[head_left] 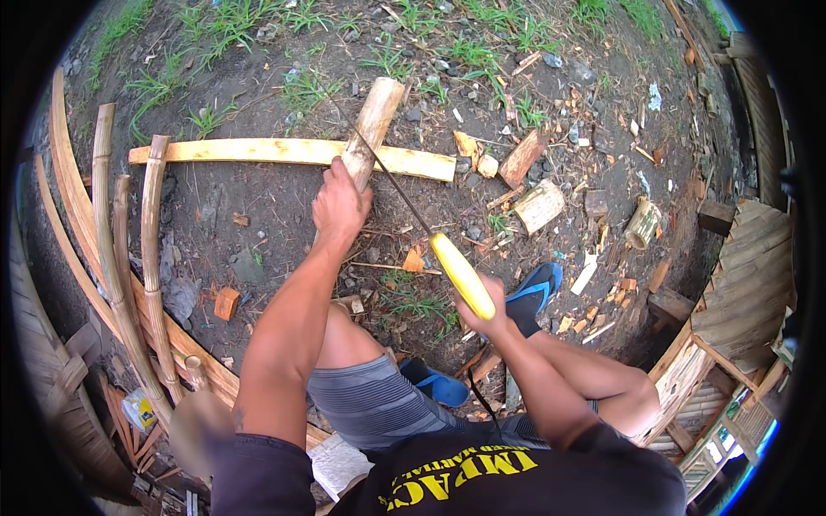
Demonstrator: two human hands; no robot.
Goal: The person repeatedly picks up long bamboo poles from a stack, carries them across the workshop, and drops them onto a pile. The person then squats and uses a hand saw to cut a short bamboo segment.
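Observation:
My left hand (pixel 340 202) is wrapped around a short, pale round wooden pole (pixel 379 105) and holds it down. That pole lies slantwise across a flat yellowish board (pixel 249 150) on the ground. In my right hand (pixel 483 305) is a hand saw (pixel 456 268), gripped by its yellow handle. Its thin dark blade runs up and left across the pole, just beyond my left fingers. The blade shows edge-on, so its teeth are hidden, and I cannot tell how deep it sits in the wood.
Bamboo poles (pixel 151 249) and long wooden strips (pixel 82 206) lean at the left. Cut blocks (pixel 539 206) and wood chips litter the dirt on the right, near my blue sandals (pixel 538 288). A woven bamboo panel (pixel 744 279) stands at the far right. Grass (pixel 228 30) grows ahead.

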